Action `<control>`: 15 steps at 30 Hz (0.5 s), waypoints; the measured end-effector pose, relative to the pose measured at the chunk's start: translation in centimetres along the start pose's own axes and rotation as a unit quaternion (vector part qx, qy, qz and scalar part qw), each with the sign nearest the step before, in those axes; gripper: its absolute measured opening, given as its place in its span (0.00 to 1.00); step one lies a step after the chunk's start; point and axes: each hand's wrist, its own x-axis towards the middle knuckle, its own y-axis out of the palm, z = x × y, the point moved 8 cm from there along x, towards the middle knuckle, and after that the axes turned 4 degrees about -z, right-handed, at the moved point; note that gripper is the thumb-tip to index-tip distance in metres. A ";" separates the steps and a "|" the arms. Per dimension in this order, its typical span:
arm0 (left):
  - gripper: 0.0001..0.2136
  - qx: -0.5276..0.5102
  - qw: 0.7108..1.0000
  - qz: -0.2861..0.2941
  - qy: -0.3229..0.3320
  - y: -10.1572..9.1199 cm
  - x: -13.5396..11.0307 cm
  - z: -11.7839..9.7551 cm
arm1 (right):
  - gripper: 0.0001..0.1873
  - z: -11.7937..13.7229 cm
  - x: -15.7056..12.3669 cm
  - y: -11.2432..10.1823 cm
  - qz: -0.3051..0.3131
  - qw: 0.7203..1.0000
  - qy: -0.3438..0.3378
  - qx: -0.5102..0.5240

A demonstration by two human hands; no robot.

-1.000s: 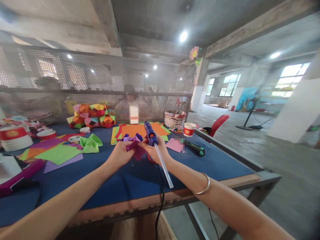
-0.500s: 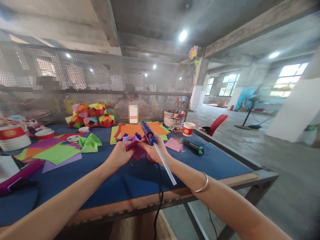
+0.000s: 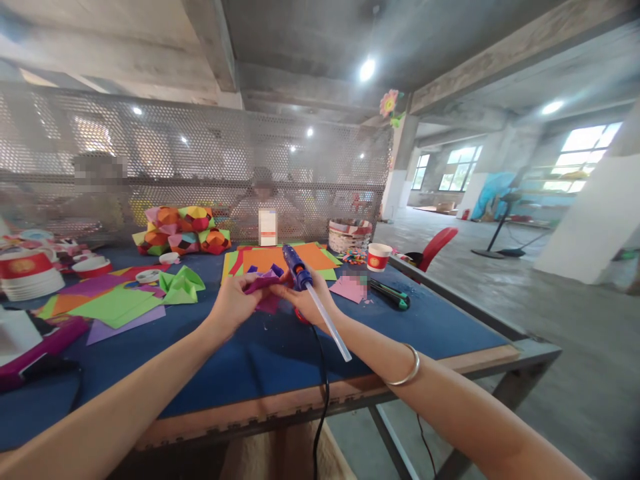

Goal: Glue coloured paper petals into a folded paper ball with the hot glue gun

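My left hand [image 3: 235,301] pinches a folded purple paper piece [image 3: 264,287] above the blue table [image 3: 430,320], fingers clenched on its edge. My right hand [image 3: 306,303] grips a blue glue gun [image 3: 296,267], its nozzle just beside the paper, with the clear glue stick [image 3: 329,323] jutting back toward me and the cord [image 3: 321,393] hanging over the table edge.

Blue glue gun [image 3: 296,272], clear stick, black cord. Purple-over-magenta folded paper [image 3: 264,285]. Dark blue desk [image 3: 430,327], wood-brown edge. Orange sheet stack [image 3: 273,259], green margins. White paper cup [image 3: 379,257], red emblem. Multicolour patchwork paper balls [image 3: 183,230]. Silver bracelet [image 3: 416,370].
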 end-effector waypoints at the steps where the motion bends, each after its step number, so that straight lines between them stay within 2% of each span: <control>1: 0.09 -0.009 1.000 -0.019 0.002 -0.4 0.0 0.0 | 0.23 -0.2 -0.1 0.1 0.006 1.000 0.023 0.005; 3: 0.07 -0.005 0.999 -0.049 0.022 -0.9 0.0 -0.2 | 0.22 -0.5 -0.3 0.4 0.020 0.998 0.066 0.009; 6: 0.06 0.041 0.993 -0.065 0.088 -1.0 -0.2 -1.0 | 0.18 -0.5 -0.5 0.5 0.015 0.996 0.081 0.018; 8: 0.06 0.082 0.987 -0.064 0.125 -0.8 -0.3 -1.5 | 0.16 -0.6 -0.5 0.3 -0.006 0.996 0.081 0.025; 11: 0.07 0.150 0.976 -0.052 0.147 -0.2 -0.4 -1.7 | 0.15 -1.1 -0.1 -0.1 -0.023 0.996 0.081 0.005; 15: 0.10 0.186 0.965 -0.025 0.183 0.5 -0.7 -2.3 | 0.14 -1.8 0.4 -0.5 0.001 0.997 0.061 -0.054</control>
